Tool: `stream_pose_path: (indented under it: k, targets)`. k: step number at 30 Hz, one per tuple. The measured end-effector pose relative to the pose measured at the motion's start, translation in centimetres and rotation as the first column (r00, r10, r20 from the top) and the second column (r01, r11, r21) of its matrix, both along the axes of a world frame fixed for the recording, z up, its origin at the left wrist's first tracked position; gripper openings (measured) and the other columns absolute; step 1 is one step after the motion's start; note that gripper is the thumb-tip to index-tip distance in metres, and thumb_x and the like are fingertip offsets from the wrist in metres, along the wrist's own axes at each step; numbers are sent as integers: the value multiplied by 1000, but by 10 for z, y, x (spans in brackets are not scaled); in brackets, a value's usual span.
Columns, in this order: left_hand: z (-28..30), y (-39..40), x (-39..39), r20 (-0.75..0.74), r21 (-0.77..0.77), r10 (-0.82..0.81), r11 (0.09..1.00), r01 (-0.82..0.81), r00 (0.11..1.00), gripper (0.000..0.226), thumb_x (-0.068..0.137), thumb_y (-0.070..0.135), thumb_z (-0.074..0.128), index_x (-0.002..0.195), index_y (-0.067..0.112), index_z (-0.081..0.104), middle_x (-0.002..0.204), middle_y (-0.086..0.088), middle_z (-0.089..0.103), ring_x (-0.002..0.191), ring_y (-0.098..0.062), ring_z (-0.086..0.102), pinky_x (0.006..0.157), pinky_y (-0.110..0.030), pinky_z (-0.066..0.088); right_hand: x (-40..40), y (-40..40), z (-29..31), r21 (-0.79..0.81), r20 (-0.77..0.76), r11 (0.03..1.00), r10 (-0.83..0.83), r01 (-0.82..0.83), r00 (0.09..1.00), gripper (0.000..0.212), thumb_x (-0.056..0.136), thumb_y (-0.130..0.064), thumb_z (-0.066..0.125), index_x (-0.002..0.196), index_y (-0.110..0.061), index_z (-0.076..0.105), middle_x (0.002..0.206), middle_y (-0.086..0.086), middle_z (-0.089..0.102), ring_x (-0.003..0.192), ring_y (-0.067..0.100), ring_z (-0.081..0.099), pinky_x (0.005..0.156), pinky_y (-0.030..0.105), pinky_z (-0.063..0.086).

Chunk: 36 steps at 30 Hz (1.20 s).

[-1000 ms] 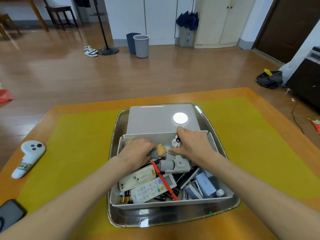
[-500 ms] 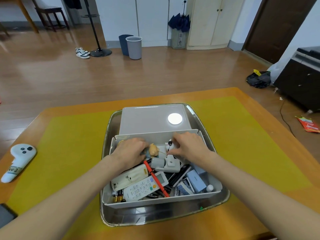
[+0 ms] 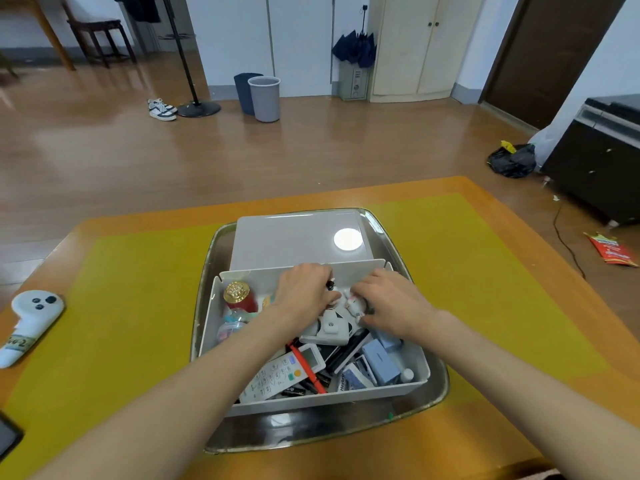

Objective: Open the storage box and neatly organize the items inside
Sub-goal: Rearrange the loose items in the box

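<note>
The white storage box (image 3: 313, 400) stands open in a metal tray (image 3: 444, 384), with its lid (image 3: 291, 239) lying flat behind it. Both hands reach into the box's far end. My left hand (image 3: 304, 292) curls around a small black-and-white figurine (image 3: 330, 285). My right hand (image 3: 391, 303) pinches a small white figurine (image 3: 355, 305) just beside it. Below the hands lie a grey gadget (image 3: 329, 330), a white remote (image 3: 277, 375), a red pen (image 3: 308, 368) and a pale blue case (image 3: 380, 362). A red bottle with a gold cap (image 3: 239, 296) stands in the far left corner.
The tray rests on a yellow mat (image 3: 138, 306) on an orange table. A white handheld controller (image 3: 33, 318) lies at the table's left edge, and a dark phone (image 3: 7, 438) pokes in at the lower left. Beyond the table is wooden floor.
My left hand has moved right, toward the right hand, uncovering the red bottle. The right hand has shifted slightly right and nearer. The view has panned left.
</note>
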<state>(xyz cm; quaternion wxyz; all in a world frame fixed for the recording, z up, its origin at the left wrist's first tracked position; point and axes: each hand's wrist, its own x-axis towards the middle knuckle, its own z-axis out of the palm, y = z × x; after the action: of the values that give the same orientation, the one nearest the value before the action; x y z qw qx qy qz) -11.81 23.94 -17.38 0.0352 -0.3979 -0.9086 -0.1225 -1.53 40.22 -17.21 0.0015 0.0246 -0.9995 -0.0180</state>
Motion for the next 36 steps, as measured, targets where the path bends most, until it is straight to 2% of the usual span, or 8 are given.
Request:
stream_pose_path:
  k: [5,12,17,21,26,31,33,36]
  targets:
    - [-1,-7,-9,46,31,-46,999,45,998,21,85,33,75,93,19,62,94,2,67,92,-26,62,76,-41,52,-9,-3,-7,143,4,990,-8,7,1000,54,79,-58,71,117,-22,60,116,-2,65,112,22,53,101,37,37]
    - [-2,-22,-16,75,78,-67,995,61,995,19,86,32,75,96,19,65,93,3,69,90,-23,63,77,-41,52,-14,-7,-12,151,43,988,-21,14,999,56,84,-55,67,128,-26,48,113,0,70,112,25,50,100,39,35]
    - [-1,-28,-14,32,82,-114,990,111,993,18,88,33,72,95,19,63,92,4,66,90,-22,61,72,-38,50,-14,-6,-3,12,82,999,-31,30,996,60,84,-42,75,138,-39,50,110,-1,68,110,22,52,95,35,33]
    - [-6,-34,-10,-12,104,-167,980,167,986,19,91,29,70,106,20,64,105,6,62,101,-17,54,77,-39,52,-13,-11,1,-52,96,998,-30,35,995,59,82,-26,68,137,-41,54,113,-6,65,111,21,51,100,37,34]
    - [-7,-33,-10,-12,113,-158,981,159,987,24,91,30,69,113,18,68,110,6,61,103,-15,53,77,-36,52,-9,-18,4,-157,44,986,-47,53,998,47,81,-35,59,127,-37,52,110,-3,56,106,20,50,99,39,40]
    - [-2,-31,-13,25,66,-145,987,144,989,17,92,28,67,103,14,67,102,1,62,102,-22,53,78,-44,51,-9,-19,12,-316,-35,945,-99,82,995,35,88,-46,44,121,-33,48,103,-5,49,80,18,55,72,37,49]
    - [0,-31,-14,34,46,-148,988,146,988,15,94,26,66,102,14,67,101,0,65,101,-23,55,80,-44,51,-9,-15,14,-362,-20,929,-85,72,996,35,93,-46,46,126,-35,48,104,-8,47,81,16,57,72,37,51]
    - [1,-33,-15,29,42,-157,987,155,987,11,96,22,62,99,13,68,98,-1,68,96,-23,58,81,-45,52,-7,-6,14,-462,-1,886,-56,49,998,35,97,-38,56,132,-38,53,104,-12,49,90,10,55,82,34,47]
